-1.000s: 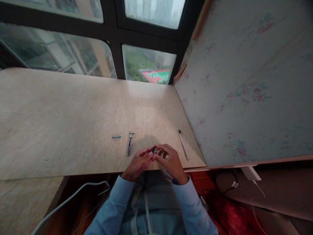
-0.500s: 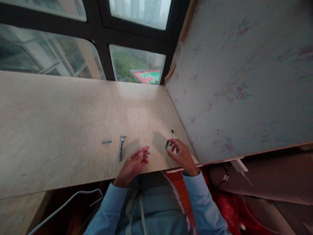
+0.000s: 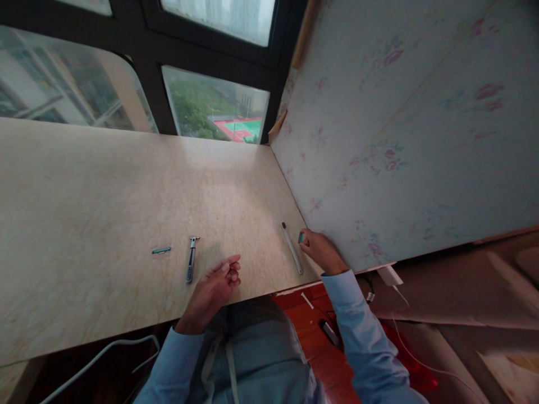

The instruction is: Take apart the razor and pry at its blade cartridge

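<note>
My right hand (image 3: pixel 323 251) pinches a small dark and green razor cartridge (image 3: pixel 300 238) between thumb and fingertips, above the right end of the ledge. Just left of it lies a slim white pen-like stick (image 3: pixel 291 247) with a dark tip. My left hand (image 3: pixel 214 289) rests by the front edge, fingers loosely bent and apart, holding nothing. A headless razor handle (image 3: pixel 191 264), silver and dark, lies to the left of that hand. Farther left is a second green and dark razor cartridge (image 3: pixel 161 251), flat on the surface.
The pale stone-patterned ledge (image 3: pixel 105 207) ends at a flowered wall panel (image 3: pixel 379 140) on the right and dark-framed windows at the back. A white adapter (image 3: pixel 389 275) with a cable hangs beneath the panel. A grey tube (image 3: pixel 101 362) curves below the front edge.
My right hand has moved right with the cartridge, toward the wall, uncovering the white stick. My left hand stays near the front edge, holding nothing. The view has shifted slightly right.
</note>
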Available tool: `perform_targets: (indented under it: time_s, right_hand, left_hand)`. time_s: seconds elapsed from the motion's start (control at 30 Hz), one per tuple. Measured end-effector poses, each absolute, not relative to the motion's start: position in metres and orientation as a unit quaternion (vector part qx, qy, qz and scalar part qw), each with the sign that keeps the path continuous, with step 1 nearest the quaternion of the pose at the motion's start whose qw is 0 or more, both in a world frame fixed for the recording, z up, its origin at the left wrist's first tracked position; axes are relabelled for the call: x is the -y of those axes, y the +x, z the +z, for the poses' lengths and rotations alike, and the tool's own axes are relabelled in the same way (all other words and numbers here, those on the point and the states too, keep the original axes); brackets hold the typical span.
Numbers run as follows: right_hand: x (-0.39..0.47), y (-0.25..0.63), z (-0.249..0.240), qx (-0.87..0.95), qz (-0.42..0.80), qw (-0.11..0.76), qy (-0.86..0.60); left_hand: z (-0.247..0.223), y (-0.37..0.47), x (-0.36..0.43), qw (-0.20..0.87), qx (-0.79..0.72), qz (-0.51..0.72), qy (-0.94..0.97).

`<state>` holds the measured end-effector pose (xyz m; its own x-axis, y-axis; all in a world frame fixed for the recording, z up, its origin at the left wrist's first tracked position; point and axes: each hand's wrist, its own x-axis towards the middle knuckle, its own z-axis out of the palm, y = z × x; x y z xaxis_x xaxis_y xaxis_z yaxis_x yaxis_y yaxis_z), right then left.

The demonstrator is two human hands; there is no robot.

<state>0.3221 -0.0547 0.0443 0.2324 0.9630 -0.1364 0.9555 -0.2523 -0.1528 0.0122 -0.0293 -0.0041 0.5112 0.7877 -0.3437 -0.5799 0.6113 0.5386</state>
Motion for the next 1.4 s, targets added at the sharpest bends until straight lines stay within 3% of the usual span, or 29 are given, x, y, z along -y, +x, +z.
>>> perform_targets:
  time_s: [0.43,0.87,1.17,1.4]
  right_hand:
    - [0.042,0.323,0.053,0.604,0.127,-0.106,-0.780]
    - [0.039,0.324,0.049,0.591,0.121,-0.115,-0.789]
    - [0.057,0.313,0.054,0.595,0.100,-0.062,-0.795]
    - [0.066,0.256,0.036,0.648,0.186,0.127,-0.728]
  left_hand:
    - [-0.005,0.012,0.029,0.855,-0.281,0.402,0.168]
    - [-0.010,0.011,0.028,0.860,-0.272,0.402,0.157]
    - [-0.013,0.010,0.029,0.860,-0.262,0.407,0.160]
    - [-0.010,0.012,0.036,0.832,-0.255,0.443,0.216]
